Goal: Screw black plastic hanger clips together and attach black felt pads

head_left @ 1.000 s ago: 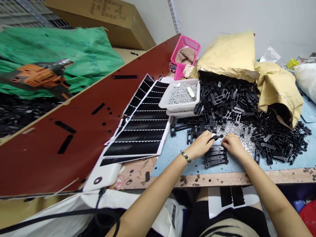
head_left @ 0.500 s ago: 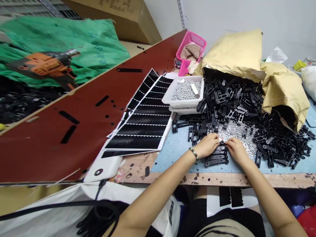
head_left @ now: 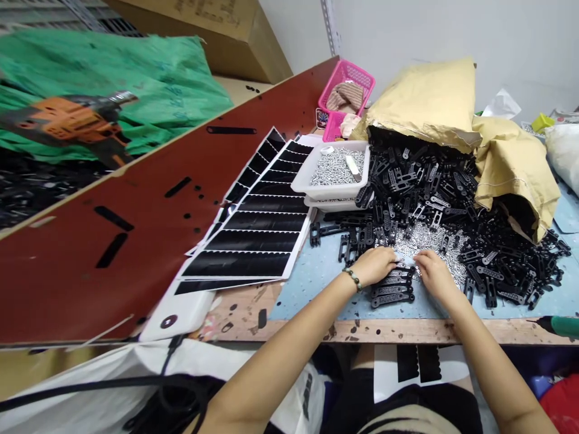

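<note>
My left hand (head_left: 374, 266), with a beaded bracelet on its wrist, is closed in a pinch at the top of a short row of black plastic links (head_left: 392, 290). Something small and whitish shows by its fingertips, too small to name. A little to the right, my right hand (head_left: 435, 275) is also pinched, at the near edge of a spread of small silver metal pieces (head_left: 423, 237); what it holds is hidden. The fingertips of the two hands are slightly apart. The row of links lies side by side on the blue mat (head_left: 312, 288), just below the left fingers.
A heap of black links (head_left: 409, 175) spills from a paper sack (head_left: 427, 102). White tubs (head_left: 332, 188) hold metal pins. Black-strip sheets (head_left: 246, 241) lie left, beside a red-brown board (head_left: 149, 223). An orange drill (head_left: 67, 117) rests beyond. A green-handled tool (head_left: 565, 326) sits at the right edge.
My hands have moved slightly apart, and the dark link that was between the fingertips no longer shows there. The view has shifted slightly, and the green-handled tool has come into view at right.
</note>
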Action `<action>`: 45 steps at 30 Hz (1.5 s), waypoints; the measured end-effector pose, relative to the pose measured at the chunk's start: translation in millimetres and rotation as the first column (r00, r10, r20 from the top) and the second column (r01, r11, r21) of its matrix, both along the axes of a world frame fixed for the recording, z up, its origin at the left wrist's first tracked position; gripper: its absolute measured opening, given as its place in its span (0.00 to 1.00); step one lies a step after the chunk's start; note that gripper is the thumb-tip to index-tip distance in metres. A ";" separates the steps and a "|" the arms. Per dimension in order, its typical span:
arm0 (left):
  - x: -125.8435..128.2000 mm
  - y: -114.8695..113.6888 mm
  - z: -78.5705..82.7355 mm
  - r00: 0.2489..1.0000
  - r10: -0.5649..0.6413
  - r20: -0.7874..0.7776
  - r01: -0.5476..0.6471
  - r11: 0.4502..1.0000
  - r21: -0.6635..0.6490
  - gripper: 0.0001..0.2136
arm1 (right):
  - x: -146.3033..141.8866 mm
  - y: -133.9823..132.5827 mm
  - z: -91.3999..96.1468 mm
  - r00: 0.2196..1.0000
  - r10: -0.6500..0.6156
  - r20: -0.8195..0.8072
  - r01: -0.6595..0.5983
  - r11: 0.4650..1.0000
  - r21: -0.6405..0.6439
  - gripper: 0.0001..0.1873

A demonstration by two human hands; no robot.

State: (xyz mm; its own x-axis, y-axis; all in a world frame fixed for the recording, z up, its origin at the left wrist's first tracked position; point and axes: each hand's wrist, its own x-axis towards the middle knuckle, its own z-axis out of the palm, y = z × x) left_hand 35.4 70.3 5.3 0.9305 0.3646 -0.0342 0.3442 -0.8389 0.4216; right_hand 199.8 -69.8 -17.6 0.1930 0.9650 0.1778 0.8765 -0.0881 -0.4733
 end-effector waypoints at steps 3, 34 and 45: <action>5.1 -1.7 5.0 0.999 0.013 0.047 -0.013 1.000 -0.006 0.06 | 22.7 -6.5 5.9 0.963 -0.223 0.151 0.231 0.972 -0.038 0.16; 25.0 -19.5 14.9 0.911 0.295 0.288 -0.199 0.927 -0.319 0.07 | 50.7 -21.0 -2.4 0.946 -0.291 -0.141 0.301 0.951 0.063 0.16; 8.3 -31.7 -10.4 0.923 0.219 0.316 -0.177 0.972 -0.157 0.05 | 4.0 -15.5 -7.1 0.916 -0.148 -0.373 0.241 0.946 0.218 0.10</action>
